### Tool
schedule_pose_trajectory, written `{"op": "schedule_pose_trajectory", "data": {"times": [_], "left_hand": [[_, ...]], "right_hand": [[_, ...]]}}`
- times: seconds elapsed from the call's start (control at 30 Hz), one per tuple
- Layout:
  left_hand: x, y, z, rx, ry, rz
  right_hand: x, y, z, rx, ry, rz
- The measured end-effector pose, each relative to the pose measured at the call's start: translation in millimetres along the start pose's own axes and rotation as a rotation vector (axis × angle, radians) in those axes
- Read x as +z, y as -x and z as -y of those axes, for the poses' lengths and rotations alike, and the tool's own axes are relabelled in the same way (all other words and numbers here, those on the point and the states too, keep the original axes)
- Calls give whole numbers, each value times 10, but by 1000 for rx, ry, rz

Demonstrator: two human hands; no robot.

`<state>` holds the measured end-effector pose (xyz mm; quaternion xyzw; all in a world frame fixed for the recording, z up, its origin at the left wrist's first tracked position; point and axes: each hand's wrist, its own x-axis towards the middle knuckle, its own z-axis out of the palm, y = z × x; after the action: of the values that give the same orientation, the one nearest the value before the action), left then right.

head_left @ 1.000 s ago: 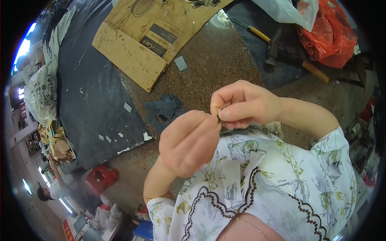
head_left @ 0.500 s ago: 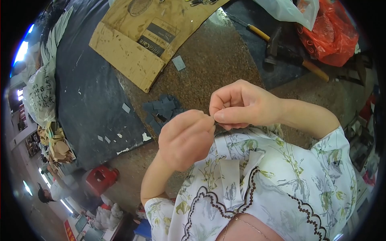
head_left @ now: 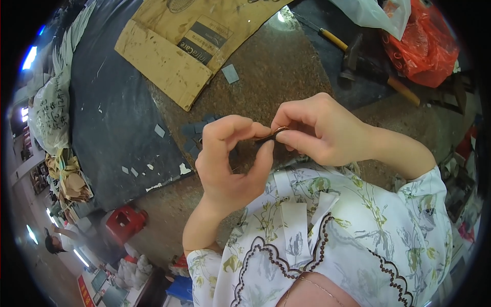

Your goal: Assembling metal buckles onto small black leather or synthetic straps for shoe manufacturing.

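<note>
Between my hands is a small, thin, dark curved strip (head_left: 273, 135) with a coppery edge; its exact kind is too small to make out. My right hand (head_left: 327, 130) pinches one end of it between thumb and fingers. At the other end, my left hand (head_left: 227, 158) has its fingertips on the strip, with the thumb just below and a wide gap inside the curled hand. Behind the left hand, partly hidden, lies a pile of dark grey flat pieces (head_left: 192, 130). A single lighter grey piece (head_left: 230, 74) rests farther off on the brown board (head_left: 266, 66).
A flattened cardboard sheet (head_left: 158, 61) covers the far side. To the far right lie a hammer (head_left: 350, 59), a tool with a wooden handle (head_left: 333, 39) and a red plastic bag (head_left: 424, 51). Scraps (head_left: 160, 131) dot the black surface at left. A red stool (head_left: 125, 225) stands lower left, near another person (head_left: 64, 239).
My left hand has turned and opened up, its thumb now apart from the fingers. The dark strip, hidden before, now shows between both hands. My right hand has risen slightly.
</note>
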<state>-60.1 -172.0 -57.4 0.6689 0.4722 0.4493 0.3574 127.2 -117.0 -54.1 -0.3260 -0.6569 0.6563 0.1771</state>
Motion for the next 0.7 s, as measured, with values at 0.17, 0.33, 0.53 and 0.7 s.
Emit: {"op": "schedule_pose_trajectory", "data": {"times": [0.17,0.33,0.53,0.7], "left_hand": [[4,-36,-116,-33,-198,0],[44,-47,-152,-497,408,-101],[120,-50,-76,-314,267,-145],[167,44,-67,15,11,-176]], "right_hand": [[58,-24,6,-315,314,-149],[35,-41,-6,-117,120,-41],[105,-110,-115,-384,358,-242],[83,-83,-39,-128,35,-165]]}}
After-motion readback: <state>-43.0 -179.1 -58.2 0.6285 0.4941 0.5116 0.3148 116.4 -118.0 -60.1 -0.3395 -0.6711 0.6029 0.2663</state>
